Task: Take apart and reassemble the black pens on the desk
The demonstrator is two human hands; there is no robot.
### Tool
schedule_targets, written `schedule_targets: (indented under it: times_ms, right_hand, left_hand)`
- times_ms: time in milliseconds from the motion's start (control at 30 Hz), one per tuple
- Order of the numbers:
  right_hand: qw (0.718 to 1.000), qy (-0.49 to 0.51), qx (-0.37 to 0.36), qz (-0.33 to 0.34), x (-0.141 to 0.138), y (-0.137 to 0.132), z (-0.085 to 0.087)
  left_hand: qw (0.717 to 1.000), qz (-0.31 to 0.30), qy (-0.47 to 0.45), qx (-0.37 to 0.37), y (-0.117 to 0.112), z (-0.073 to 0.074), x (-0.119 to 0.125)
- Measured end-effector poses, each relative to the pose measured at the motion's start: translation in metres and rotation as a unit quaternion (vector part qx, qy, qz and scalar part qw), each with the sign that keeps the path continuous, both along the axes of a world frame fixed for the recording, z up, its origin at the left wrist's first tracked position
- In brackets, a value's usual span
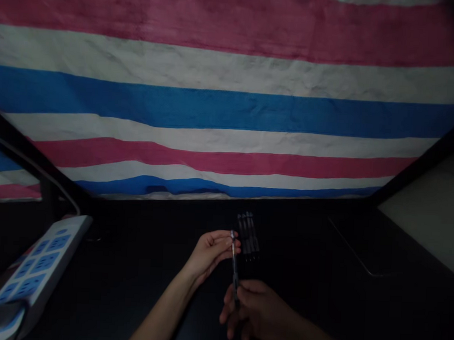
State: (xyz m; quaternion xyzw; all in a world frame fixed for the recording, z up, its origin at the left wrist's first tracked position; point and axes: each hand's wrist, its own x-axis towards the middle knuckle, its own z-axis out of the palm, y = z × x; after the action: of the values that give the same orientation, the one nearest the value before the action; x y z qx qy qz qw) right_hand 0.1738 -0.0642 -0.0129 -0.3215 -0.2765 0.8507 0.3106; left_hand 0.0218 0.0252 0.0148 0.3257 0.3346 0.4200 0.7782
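A slim pen [234,263] with a clear-looking barrel and a dark lower part is held upright-slanting between both hands, above the dark table. My left hand [213,249] pinches its upper end between thumb and fingers. Lower down, my right hand [253,304] grips the dark end, its other fingers loosely curled. Just beyond, to the right of my left hand, several similar pens [248,236] lie side by side in a row on the table. Dim light hides the fine detail of the pen's ends.
A white power strip [54,252] with blue socket panels lies at the left, a black plug [0,314] at its near end. A dark flat panel [377,247] is at the right. Behind the black table [132,266] hangs a striped sheet [229,110].
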Motion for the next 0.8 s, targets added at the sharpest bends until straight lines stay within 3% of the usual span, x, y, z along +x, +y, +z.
schedule_targets:
  times_ms: [167, 533, 800]
  right_hand:
    - [0.999, 0.005, -0.020, -0.032, 0.003, 0.000, -0.006]
    - [0.992, -0.115, -0.002, -0.049, 0.002, 0.000, 0.007]
    - [0.999, -0.004, -0.031, -0.044, 0.005, 0.005, 0.017]
  left_hand:
    - [0.999, 0.022, -0.019, -0.021, 0.001, -0.002, 0.004]
    - [0.999, 0.039, -0.023, -0.026, 0.000, -0.002, 0.010]
    - [0.997, 0.070, -0.027, -0.005, 0.006, -0.009, 0.007]
